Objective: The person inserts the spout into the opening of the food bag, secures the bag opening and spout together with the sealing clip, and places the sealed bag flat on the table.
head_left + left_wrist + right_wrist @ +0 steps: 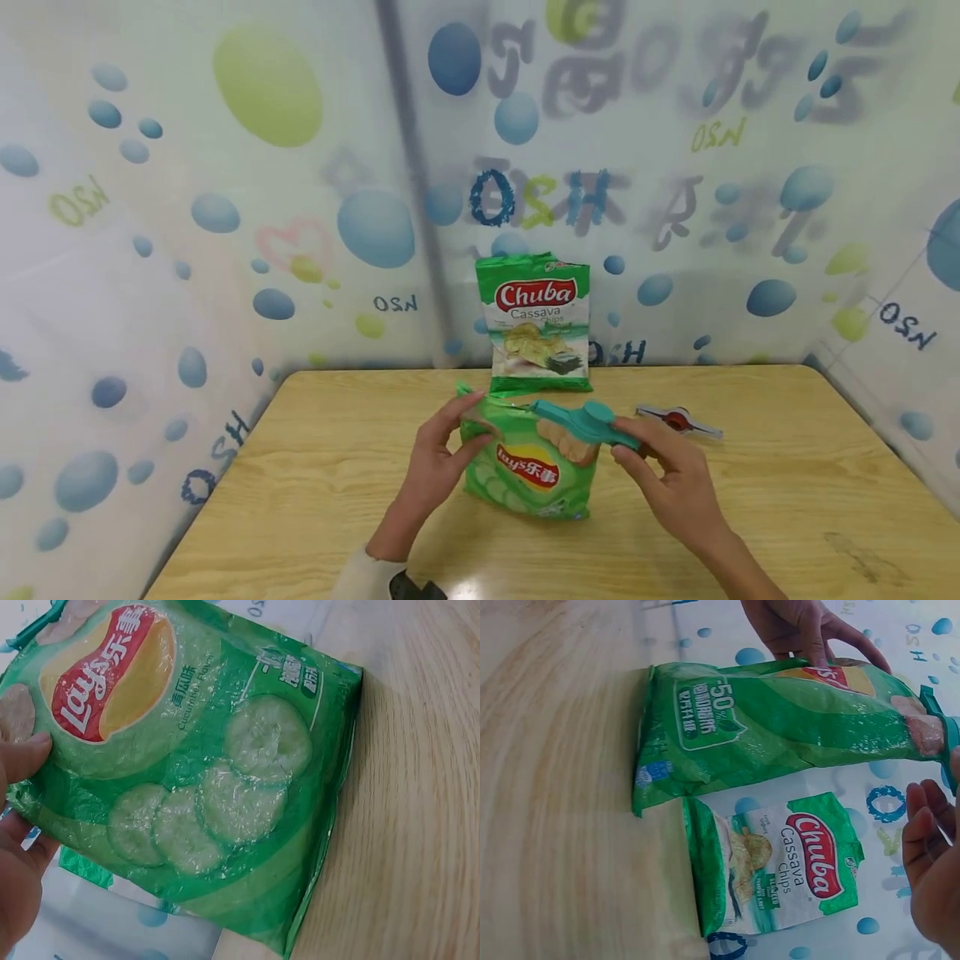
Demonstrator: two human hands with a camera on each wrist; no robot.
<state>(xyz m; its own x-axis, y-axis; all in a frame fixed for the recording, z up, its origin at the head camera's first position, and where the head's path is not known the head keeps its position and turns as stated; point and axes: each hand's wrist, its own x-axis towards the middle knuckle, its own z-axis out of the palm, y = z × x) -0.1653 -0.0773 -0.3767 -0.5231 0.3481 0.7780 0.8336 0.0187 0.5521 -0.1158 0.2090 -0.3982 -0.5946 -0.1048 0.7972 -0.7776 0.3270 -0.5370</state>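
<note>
We see a green Lay's bag (517, 483), red-yellow print; teal tool (588, 422); green-white-red Chuba bag (536, 325); grey-red gadget (678, 419); tan wood-grain table (337, 467); white wall (360, 125), blue-lime spots.

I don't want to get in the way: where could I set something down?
The wooden table is bare left of the left hand, and right of the right hand and red-centred tool, apart from a dark smudge. The middle is crowded: Lay's bag, teal tool and both hands, with the Chuba bag behind.
</note>
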